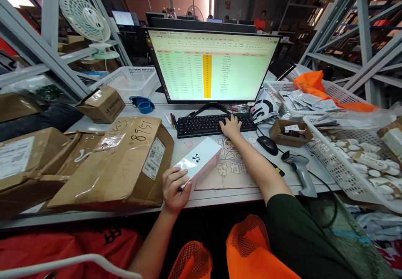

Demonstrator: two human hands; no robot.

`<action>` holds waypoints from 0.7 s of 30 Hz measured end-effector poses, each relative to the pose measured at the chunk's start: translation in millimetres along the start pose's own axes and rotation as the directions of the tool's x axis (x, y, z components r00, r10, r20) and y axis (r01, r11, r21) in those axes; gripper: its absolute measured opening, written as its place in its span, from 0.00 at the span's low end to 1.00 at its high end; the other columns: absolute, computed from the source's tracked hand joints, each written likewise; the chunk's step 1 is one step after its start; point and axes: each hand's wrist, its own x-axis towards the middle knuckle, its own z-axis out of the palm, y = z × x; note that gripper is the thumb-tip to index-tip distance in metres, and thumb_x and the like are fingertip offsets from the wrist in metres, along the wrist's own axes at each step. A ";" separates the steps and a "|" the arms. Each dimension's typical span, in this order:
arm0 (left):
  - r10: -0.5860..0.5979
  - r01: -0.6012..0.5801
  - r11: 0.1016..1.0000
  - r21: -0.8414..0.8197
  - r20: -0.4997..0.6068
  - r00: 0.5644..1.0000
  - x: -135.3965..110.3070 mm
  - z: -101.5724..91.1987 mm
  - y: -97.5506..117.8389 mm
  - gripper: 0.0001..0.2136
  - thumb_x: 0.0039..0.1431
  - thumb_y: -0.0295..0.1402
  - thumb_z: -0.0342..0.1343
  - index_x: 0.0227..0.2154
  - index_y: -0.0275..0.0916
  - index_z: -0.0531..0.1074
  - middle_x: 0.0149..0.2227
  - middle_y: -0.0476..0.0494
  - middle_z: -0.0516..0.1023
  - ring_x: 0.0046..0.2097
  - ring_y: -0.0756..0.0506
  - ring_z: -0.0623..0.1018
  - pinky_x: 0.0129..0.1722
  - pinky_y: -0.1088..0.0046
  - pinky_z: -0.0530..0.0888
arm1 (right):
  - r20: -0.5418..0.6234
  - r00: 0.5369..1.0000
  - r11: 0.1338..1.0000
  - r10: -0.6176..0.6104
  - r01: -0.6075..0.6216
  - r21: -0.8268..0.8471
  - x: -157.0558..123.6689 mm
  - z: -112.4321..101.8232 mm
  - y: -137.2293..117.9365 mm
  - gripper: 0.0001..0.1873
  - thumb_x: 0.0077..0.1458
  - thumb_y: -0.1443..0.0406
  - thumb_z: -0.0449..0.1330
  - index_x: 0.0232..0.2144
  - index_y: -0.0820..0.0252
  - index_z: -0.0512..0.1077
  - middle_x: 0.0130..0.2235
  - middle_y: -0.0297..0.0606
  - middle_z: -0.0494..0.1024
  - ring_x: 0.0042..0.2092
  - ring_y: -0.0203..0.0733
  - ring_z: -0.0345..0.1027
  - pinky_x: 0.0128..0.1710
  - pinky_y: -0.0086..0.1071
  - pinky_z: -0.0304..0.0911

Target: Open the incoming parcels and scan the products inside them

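My left hand is closed around the near end of a white box with a black curly logo on top. The box rests tilted across a printed desk mat. My right hand lies on the right part of a black keyboard, fingers spread over the keys. Behind the keyboard stands a monitor with a spreadsheet that has one yellow column. A black mouse sits to the right of my right hand.
Taped cardboard boxes crowd the left side. At the right are a barcode scanner, a small open carton and a white basket of bottles. A blue tape roll lies behind. Metal shelving rises at the right.
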 end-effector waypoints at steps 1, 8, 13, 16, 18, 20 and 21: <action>0.004 -0.004 1.000 0.002 -0.003 1.000 -0.7 0.7 -0.7 0.02 0.66 0.31 0.60 0.39 0.43 0.73 0.40 0.43 0.81 0.50 0.40 0.79 0.47 0.56 0.78 | -0.002 1.000 1.000 0.002 -0.002 -0.004 -5.1 0.1 3.6 0.35 0.72 0.50 0.43 0.68 0.67 0.63 0.72 0.62 0.57 0.70 0.64 0.52 0.65 0.60 0.49; 0.004 -0.004 1.000 0.024 -0.031 1.000 -10.7 6.3 -8.6 0.05 0.68 0.38 0.58 0.39 0.44 0.71 0.40 0.44 0.80 0.52 0.39 0.78 0.50 0.55 0.76 | 0.028 0.999 0.999 -0.019 0.020 -0.047 -45.4 6.6 32.5 0.35 0.72 0.50 0.43 0.68 0.70 0.63 0.72 0.60 0.58 0.71 0.61 0.50 0.67 0.61 0.47; -0.004 0.005 1.000 0.031 -0.025 1.000 -14.0 7.0 -9.0 0.06 0.68 0.38 0.58 0.42 0.44 0.70 0.46 0.41 0.78 0.58 0.38 0.76 0.55 0.52 0.75 | 0.026 0.999 0.999 0.022 -0.021 -0.037 -50.1 8.6 35.6 0.35 0.72 0.50 0.44 0.69 0.67 0.62 0.74 0.57 0.52 0.74 0.62 0.43 0.68 0.62 0.45; -0.001 0.002 0.999 0.054 -0.027 1.000 -14.9 7.4 -6.2 0.08 0.68 0.39 0.58 0.44 0.43 0.69 0.56 0.37 0.75 0.66 0.35 0.71 0.62 0.48 0.71 | 0.029 0.999 0.999 0.036 -0.035 -0.013 -51.3 6.1 34.4 0.35 0.71 0.50 0.45 0.68 0.68 0.64 0.74 0.58 0.51 0.74 0.64 0.41 0.68 0.61 0.44; -0.004 0.006 0.996 0.089 -0.031 1.000 -17.7 7.7 -5.2 0.11 0.67 0.40 0.60 0.47 0.43 0.69 0.64 0.33 0.69 0.70 0.33 0.66 0.64 0.46 0.68 | 0.020 0.999 1.000 0.026 -0.026 0.003 -53.1 4.3 34.6 0.34 0.71 0.51 0.46 0.67 0.69 0.65 0.74 0.58 0.52 0.74 0.64 0.41 0.68 0.60 0.44; -0.033 0.035 0.993 0.113 -0.025 0.999 -22.5 8.2 -6.2 0.17 0.66 0.41 0.61 0.53 0.43 0.67 0.69 0.30 0.61 0.72 0.31 0.63 0.66 0.45 0.67 | -0.007 1.000 1.000 0.018 -0.018 0.018 -55.0 3.3 35.9 0.34 0.71 0.52 0.46 0.67 0.69 0.65 0.73 0.58 0.55 0.74 0.63 0.42 0.68 0.59 0.44; -0.054 0.056 0.992 0.113 -0.022 0.998 -25.2 8.6 -7.4 0.21 0.65 0.42 0.62 0.57 0.44 0.66 0.71 0.29 0.57 0.72 0.31 0.62 0.66 0.44 0.66 | -0.019 1.000 1.000 0.016 -0.016 0.025 -55.8 3.2 36.9 0.33 0.71 0.52 0.47 0.67 0.69 0.65 0.72 0.59 0.56 0.73 0.63 0.42 0.68 0.58 0.44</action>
